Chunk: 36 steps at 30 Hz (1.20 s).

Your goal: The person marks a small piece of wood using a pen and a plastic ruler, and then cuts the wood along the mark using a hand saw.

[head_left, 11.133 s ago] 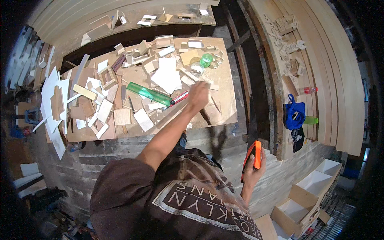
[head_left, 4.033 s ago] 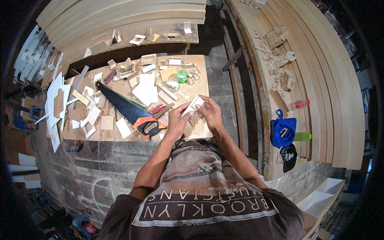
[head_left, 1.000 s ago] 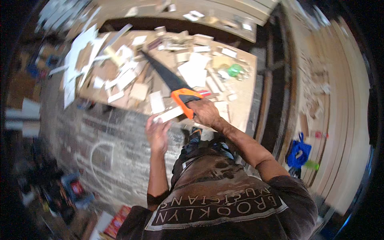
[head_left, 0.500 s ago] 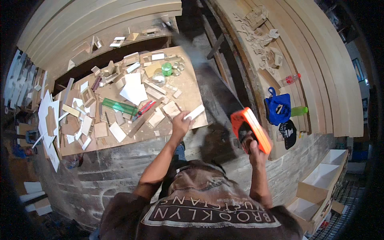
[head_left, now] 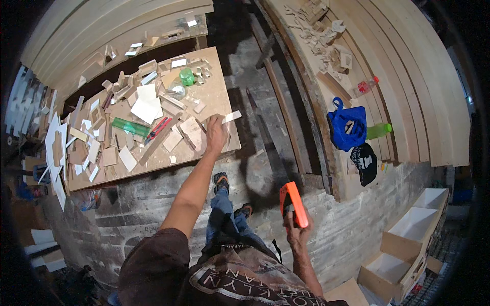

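A pale strip of wood point(head_left: 233, 117) juts past the right edge of the worktable, its near end under my left hand point(head_left: 217, 133). That hand is closed around the strip and rests at the table's edge. My right hand point(head_left: 297, 233) grips the orange handle of a handsaw point(head_left: 294, 205), low and to the right of the table. The saw's dark blade point(head_left: 269, 145) runs away from me, apart from the strip and hard to make out against the dark floor.
Wood offcuts, white sheets point(head_left: 146, 104), a green bottle point(head_left: 130, 126) and a red-handled tool point(head_left: 158, 128) crowd the worktable point(head_left: 206, 61). A bench on the right carries a blue bag point(head_left: 347, 125), a black cap point(head_left: 363, 163) and bottles point(head_left: 378, 131). Wooden boxes point(head_left: 403, 232) stand lower right.
My right hand has brought the saw lower and to the left, nearer my body. The left hand still has the strip at the table edge. The whole view has shifted.
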Motion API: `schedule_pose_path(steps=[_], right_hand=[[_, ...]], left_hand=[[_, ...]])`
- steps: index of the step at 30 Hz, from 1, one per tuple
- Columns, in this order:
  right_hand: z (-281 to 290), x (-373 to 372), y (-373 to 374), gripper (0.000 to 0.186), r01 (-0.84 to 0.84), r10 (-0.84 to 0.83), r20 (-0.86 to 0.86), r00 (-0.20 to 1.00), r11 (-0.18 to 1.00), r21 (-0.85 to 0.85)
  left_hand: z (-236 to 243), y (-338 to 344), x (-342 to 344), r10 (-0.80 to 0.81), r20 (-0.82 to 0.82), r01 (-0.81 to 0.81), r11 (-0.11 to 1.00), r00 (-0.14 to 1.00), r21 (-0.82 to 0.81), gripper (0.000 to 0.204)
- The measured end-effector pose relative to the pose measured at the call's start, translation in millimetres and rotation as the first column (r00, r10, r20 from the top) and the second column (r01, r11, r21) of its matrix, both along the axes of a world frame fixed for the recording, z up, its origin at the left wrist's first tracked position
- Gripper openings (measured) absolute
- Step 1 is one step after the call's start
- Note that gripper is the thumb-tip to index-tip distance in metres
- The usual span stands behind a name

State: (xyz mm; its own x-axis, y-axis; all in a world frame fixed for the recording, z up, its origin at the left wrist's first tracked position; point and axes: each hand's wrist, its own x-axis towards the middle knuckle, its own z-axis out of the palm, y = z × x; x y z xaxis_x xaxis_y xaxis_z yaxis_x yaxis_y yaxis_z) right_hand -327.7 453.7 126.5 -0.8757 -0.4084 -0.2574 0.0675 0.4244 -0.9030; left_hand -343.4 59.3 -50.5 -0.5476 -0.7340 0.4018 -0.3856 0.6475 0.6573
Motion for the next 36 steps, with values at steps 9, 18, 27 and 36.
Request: schedule_pose_path(steps=[9, 18, 27, 36], right_hand=[[-56, -9, -66, 0.059, -0.065, 0.041, -0.087, 0.995, 0.954, -0.292], [-112, 4, -85, 0.046, -0.185, 0.129, -0.189, 0.973, 0.931, -0.314], [-136, 27, -81, 0.045, -0.179, 0.143, -0.140, 0.980, 0.938, -0.297], [-132, 25, -82, 0.049, -0.260, 0.189, -0.272, 0.944, 0.932, -0.253]], left_hand=[[-4, 23, -7, 0.000, 0.050, 0.004, 0.998, 0.999, -0.069, 0.017], [-12, 26, 4, -0.043, 0.035, 0.043, 0.999, 0.998, -0.014, 0.024], [-2, 27, 0, -0.015, 0.063, 0.006, 0.988, 0.998, 0.151, 0.020], [-29, 24, -11, 0.172, 0.413, -0.161, 0.985, 0.894, -0.062, 0.050]])
